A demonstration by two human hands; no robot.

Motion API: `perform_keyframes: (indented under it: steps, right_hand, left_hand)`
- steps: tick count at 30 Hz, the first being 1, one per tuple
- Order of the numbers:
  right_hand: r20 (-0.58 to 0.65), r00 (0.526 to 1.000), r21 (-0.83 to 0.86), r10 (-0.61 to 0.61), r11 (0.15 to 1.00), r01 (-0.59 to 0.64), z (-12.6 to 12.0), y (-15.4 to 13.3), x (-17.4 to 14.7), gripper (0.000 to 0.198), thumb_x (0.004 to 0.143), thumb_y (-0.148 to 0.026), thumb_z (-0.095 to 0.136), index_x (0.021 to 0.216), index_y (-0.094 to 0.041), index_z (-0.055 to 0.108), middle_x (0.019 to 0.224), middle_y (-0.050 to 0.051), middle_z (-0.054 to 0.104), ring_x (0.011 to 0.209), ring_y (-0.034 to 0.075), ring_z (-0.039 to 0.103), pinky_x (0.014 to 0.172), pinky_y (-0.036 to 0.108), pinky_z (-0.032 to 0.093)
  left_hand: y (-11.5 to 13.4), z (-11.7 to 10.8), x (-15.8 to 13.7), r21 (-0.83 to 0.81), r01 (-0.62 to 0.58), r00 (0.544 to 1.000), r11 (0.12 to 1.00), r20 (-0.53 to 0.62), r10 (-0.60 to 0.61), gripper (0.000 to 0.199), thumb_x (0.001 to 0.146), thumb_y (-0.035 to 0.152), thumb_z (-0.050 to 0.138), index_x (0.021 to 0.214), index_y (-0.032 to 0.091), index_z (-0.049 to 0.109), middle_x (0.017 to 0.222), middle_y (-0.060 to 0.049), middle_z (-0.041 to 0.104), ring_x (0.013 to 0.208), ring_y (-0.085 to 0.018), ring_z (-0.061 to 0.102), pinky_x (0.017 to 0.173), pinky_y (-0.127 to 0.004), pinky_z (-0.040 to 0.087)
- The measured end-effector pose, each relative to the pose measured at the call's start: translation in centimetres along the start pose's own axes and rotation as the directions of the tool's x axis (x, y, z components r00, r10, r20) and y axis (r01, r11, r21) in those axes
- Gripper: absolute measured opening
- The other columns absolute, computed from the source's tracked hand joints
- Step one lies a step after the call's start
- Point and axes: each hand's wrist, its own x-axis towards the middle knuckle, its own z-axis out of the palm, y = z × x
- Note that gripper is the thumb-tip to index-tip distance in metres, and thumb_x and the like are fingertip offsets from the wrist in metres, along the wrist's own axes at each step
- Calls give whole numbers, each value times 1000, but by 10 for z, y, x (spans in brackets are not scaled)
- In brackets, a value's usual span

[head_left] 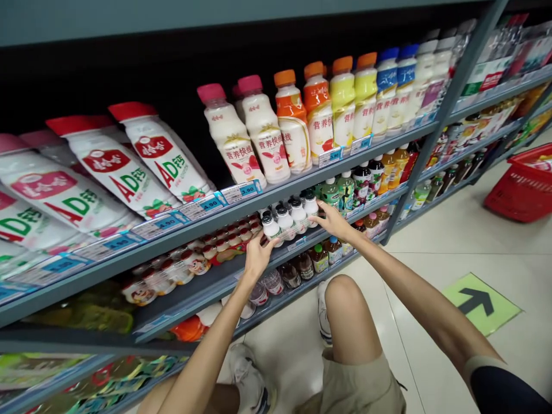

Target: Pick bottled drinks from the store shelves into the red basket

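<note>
The left hand [257, 257] grips the near left end of a pack of black-capped white bottles [284, 219]; the right hand [333, 221] clasps its right end. The pack is at shelf level, centre of view. From it, red-capped mini bottles [222, 244] stand at 8 o'clock, pink-capped bottles [269, 138] at 11, green-labelled bottles [345, 191] at 2, a red basket [524, 187] at 3, an arrow sign [483, 303] at 4.

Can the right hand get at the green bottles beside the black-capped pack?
Probably yes: nothing visible separates the right hand from the green bottles, though it is holding the black-capped pack.
</note>
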Motion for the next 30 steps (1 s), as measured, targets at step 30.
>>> perform_keyframes:
  steps: [30]
  right_hand:
    - [-145, 964, 107, 223, 972, -209, 38, 43, -14, 79, 103, -68, 53, 168, -24, 38, 163, 10, 54, 151, 30, 51, 128, 51, 40]
  left_hand:
    - [-27, 40, -2, 35, 172, 984, 984, 32, -173, 27, 98, 34, 71, 112, 12, 73, 119, -20, 81, 112, -33, 77, 99, -39, 58]
